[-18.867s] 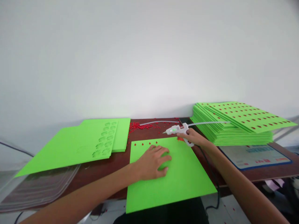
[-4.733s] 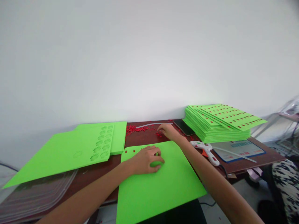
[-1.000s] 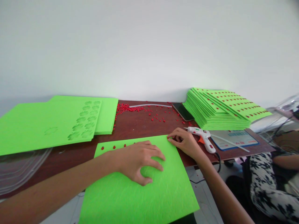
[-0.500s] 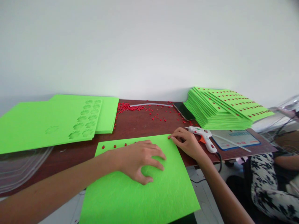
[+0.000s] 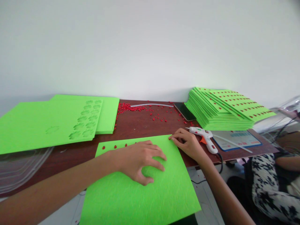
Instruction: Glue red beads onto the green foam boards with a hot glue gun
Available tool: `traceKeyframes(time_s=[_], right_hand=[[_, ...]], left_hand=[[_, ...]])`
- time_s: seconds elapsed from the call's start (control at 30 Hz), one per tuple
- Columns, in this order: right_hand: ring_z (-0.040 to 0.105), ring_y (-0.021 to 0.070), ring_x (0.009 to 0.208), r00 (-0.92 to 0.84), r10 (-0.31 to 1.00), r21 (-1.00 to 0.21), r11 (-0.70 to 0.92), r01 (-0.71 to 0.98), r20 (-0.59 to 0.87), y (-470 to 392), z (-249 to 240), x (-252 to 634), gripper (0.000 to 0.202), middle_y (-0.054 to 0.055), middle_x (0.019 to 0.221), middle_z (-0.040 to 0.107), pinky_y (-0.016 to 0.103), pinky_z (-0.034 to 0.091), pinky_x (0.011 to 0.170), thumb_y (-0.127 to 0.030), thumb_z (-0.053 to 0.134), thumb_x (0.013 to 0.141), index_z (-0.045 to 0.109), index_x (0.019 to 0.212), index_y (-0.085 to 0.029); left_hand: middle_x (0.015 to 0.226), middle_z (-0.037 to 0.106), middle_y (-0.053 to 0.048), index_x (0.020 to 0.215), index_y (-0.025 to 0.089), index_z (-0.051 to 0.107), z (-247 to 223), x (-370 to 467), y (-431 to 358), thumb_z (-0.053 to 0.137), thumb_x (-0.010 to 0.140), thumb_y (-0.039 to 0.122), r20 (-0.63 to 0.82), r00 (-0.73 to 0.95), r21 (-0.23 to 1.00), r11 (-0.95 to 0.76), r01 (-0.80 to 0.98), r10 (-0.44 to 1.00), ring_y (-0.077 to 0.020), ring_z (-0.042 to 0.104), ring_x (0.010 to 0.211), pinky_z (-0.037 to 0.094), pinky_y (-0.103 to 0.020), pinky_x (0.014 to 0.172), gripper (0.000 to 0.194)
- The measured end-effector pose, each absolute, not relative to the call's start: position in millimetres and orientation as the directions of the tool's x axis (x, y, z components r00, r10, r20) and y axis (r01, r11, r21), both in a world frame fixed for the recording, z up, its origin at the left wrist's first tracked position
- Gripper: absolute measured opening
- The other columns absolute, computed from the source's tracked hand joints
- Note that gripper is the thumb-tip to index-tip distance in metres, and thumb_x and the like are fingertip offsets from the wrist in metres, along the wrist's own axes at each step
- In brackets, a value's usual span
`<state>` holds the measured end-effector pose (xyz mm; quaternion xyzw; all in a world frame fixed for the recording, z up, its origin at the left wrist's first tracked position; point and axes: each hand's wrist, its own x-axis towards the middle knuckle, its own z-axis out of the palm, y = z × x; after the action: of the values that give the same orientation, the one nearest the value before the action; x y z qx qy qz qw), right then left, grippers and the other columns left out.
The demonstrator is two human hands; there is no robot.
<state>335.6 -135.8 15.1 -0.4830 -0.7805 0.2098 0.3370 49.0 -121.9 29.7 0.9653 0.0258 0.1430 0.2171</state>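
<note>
A bright green sheet (image 5: 140,203) lies in front of me, its near part reaching past the table edge. Several small red pieces (image 5: 115,147) sit in a row along its far edge; my left forearm and hand hide part of that row. My left hand (image 5: 145,159) rests on the sheet with fingers spread, holding nothing. At the sheet's far right corner, my right hand (image 5: 185,142) is closed in a pinch on a small red piece (image 5: 169,138), pressed against the sheet.
A glue gun (image 5: 205,137) lies right of my right hand. Behind it stands a stack of green sheets (image 5: 211,115) with red pieces. Loose red pieces (image 5: 126,107), a clear stick (image 5: 152,104) and a phone (image 5: 184,111) lie at the back. Green sheets (image 5: 47,118) lie left. Another person (image 5: 269,184) sits right.
</note>
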Motion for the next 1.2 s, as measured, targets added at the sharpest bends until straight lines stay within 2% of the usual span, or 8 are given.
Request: traceKeyframes(time_s=[0.37,0.57,0.77,1.07,1.13,1.2], right_hand=[[0.056,0.0147,0.067,-0.285,0.907,-0.646,0.42,0.638,0.309,-136.4,14.3,333.6,0.015,0.004,0.086,0.066,0.03,0.042,0.061,-0.027,0.064,0.096,0.077,0.092,-0.021],[0.061,0.0176,0.077,-0.27,0.906,-0.649,0.422,0.632,0.327,-137.1,16.6,336.8,0.016,0.006,0.092,0.069,0.031,0.046,0.066,-0.028,0.062,0.097,0.077,0.096,-0.022],[0.055,0.0144,0.065,-0.282,0.909,-0.644,0.416,0.642,0.306,-138.3,16.4,334.4,0.016,0.004,0.087,0.067,0.029,0.042,0.059,-0.028,0.064,0.096,0.078,0.092,-0.021],[0.055,0.0152,0.065,-0.287,0.899,-0.615,0.435,0.657,0.329,-140.8,15.6,333.5,0.02,0.005,0.083,0.067,0.03,0.044,0.06,-0.031,0.061,0.097,0.077,0.092,-0.021],[0.056,0.0156,0.067,-0.263,0.896,-0.594,0.435,0.676,0.357,-139.8,16.9,333.8,0.019,0.005,0.085,0.068,0.03,0.044,0.061,-0.029,0.06,0.097,0.077,0.094,-0.022],[0.058,0.0161,0.07,-0.203,0.891,-0.562,0.419,0.713,0.407,-134.0,19.2,333.1,0.02,0.005,0.089,0.068,0.03,0.045,0.063,-0.027,0.059,0.098,0.076,0.105,-0.023]], left_hand=[[0.138,0.063,-0.005,0.124,0.03,0.068,31.0,49.4,-121.8,0.071,0.082,0.046,0.224,0.968,0.421,-0.907,0.004,0.109,-0.0297,0.06,0.123,0.039,-0.048,0.11,0.045],[0.136,0.064,-0.006,0.123,0.03,0.068,30.4,48.9,-121.8,0.073,0.081,0.045,0.245,0.963,0.421,-0.907,-0.003,0.11,-0.0298,0.061,0.121,0.04,-0.047,0.109,0.045],[0.135,0.064,-0.006,0.123,0.03,0.069,29.5,49.2,-121.3,0.073,0.08,0.045,0.25,0.962,0.421,-0.907,-0.007,0.108,-0.03,0.061,0.12,0.041,-0.048,0.109,0.045],[0.135,0.064,-0.006,0.122,0.03,0.069,29.0,49.2,-120.7,0.074,0.08,0.044,0.259,0.959,0.442,-0.897,-0.014,0.113,-0.0299,0.061,0.119,0.041,-0.048,0.109,0.045],[0.135,0.064,-0.006,0.121,0.03,0.069,29.3,48.8,-119.9,0.074,0.08,0.044,0.26,0.959,0.448,-0.894,-0.016,0.114,-0.0298,0.061,0.12,0.04,-0.048,0.109,0.044],[0.134,0.065,-0.006,0.12,0.03,0.07,29.4,48.3,-118.8,0.074,0.08,0.045,0.264,0.957,0.45,-0.893,-0.016,0.116,-0.0297,0.061,0.119,0.04,-0.049,0.109,0.043]])
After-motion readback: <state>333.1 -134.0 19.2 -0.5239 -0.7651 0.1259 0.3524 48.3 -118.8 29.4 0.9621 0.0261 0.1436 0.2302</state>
